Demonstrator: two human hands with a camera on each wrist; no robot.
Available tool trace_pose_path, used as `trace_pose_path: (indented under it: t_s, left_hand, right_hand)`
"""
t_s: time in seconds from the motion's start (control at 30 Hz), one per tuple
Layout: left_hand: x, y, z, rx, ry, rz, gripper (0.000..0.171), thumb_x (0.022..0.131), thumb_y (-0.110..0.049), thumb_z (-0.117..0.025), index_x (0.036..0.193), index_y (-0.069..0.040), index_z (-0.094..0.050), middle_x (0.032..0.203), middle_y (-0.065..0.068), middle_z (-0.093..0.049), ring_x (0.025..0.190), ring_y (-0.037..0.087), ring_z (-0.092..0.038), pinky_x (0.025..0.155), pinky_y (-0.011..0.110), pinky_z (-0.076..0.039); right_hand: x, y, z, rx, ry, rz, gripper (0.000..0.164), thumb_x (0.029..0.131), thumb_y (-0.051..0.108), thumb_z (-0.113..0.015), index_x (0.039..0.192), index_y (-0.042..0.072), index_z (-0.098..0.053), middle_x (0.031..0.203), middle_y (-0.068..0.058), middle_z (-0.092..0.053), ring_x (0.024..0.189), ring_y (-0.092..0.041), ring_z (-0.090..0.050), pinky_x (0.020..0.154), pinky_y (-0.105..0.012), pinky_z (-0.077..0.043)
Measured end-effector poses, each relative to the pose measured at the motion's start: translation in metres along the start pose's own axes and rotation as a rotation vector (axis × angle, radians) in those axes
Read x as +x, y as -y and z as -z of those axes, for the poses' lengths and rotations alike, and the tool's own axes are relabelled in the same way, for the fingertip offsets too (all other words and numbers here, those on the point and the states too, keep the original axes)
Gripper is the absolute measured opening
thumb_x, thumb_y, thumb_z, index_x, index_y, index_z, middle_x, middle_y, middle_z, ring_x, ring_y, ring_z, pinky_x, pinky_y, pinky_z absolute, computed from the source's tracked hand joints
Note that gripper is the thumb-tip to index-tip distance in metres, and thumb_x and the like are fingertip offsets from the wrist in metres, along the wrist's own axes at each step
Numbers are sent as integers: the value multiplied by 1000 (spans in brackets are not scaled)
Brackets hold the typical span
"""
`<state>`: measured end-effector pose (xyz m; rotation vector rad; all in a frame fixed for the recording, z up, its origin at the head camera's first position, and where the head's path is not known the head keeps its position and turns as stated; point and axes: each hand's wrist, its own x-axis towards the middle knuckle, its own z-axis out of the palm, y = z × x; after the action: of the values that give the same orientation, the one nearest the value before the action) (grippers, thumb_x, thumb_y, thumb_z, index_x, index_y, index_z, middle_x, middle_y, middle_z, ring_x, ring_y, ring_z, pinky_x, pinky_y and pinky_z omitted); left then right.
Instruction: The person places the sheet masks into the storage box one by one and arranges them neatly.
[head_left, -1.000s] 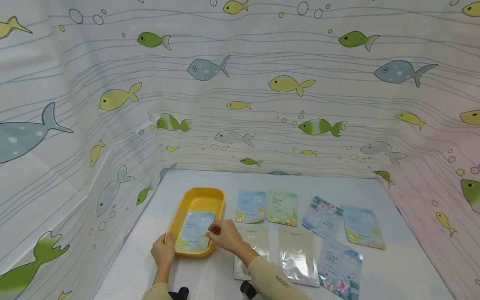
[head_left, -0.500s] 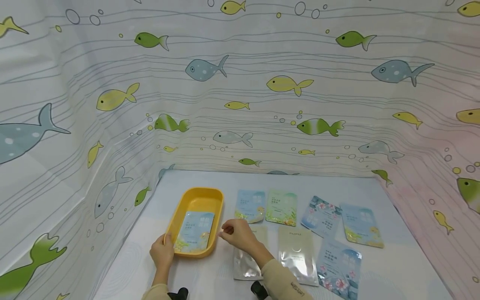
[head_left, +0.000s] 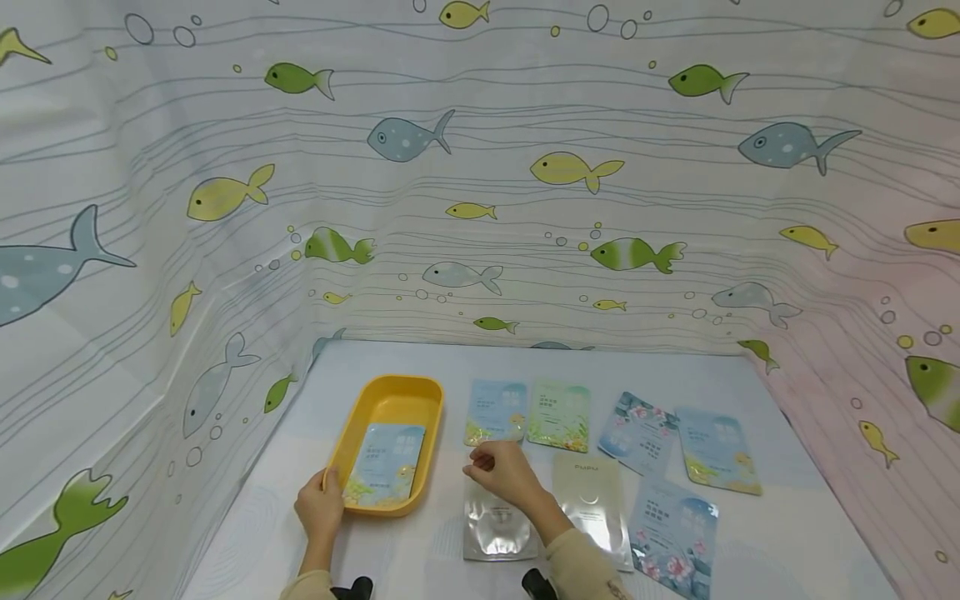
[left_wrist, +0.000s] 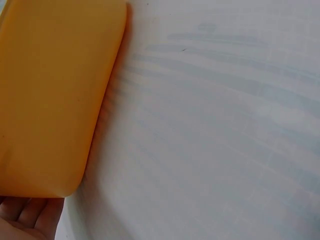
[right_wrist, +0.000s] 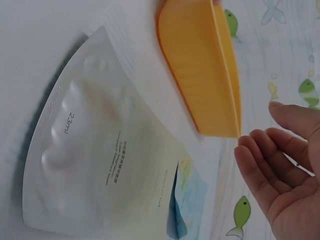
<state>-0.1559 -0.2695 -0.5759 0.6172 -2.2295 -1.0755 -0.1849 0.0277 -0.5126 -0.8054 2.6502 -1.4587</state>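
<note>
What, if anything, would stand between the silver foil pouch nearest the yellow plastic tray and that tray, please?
Only the raised side of the yellow oblong plastic tray; no other object shows between it and the silver rectangular foil pouch, whose top the right grip partly hides.

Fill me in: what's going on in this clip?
A person's left hand grips the near left end of a yellow tray, where a blue packet lies. The right hand is apart from the tray, holding nothing; in the head view it hides part of a silvery packet. That packet is one of seven lying on the table, to the right of the tray.
</note>
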Motion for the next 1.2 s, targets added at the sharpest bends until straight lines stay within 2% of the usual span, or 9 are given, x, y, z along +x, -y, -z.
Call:
trace_pose_path:
  t_s: [0.37,0.87,1.1,1.2]
  left_hand:
    - [2,-2,2,15,22,28,27,92,-7,-53,99,17,-63,98,35,-62,94,53,-57,82,58,-44]
    - [1,-3,2,16,56,54,30,94,-9,-51,103,17,-62,102,35,-61,98,53,-56,85,58,-43]
    - [0,-3,1,11,42,38,29,94,-8,-52,100,18,-62,99,36,-62,95,53,-57,82,58,-44]
    - [0,-3,0,15,45,38,29,94,-8,-52,101,18,-62,99,36,-61,95,53,-57,82,58,-44]
  right_hand:
    - [-14,-13,22,-50,-82,-47,15,83,10,-70,91,-2,-68,81,-8,-68,70,-15,-65,63,-20,-51]
    - [-36,-24,52,-61,-156,-184,18,82,12,-71,93,-2,-68,82,-7,-68,71,-17,-64,63,-22,-51]
    - [-43,-28,64,-70,-220,-210,16,80,9,-73,90,-2,-69,82,-8,-69,70,-18,-65,63,-25,-53]
    - [-47,-29,69,-77,-246,-247,16,79,9,-74,90,-1,-69,82,-7,-69,70,-16,-64,63,-24,-52]
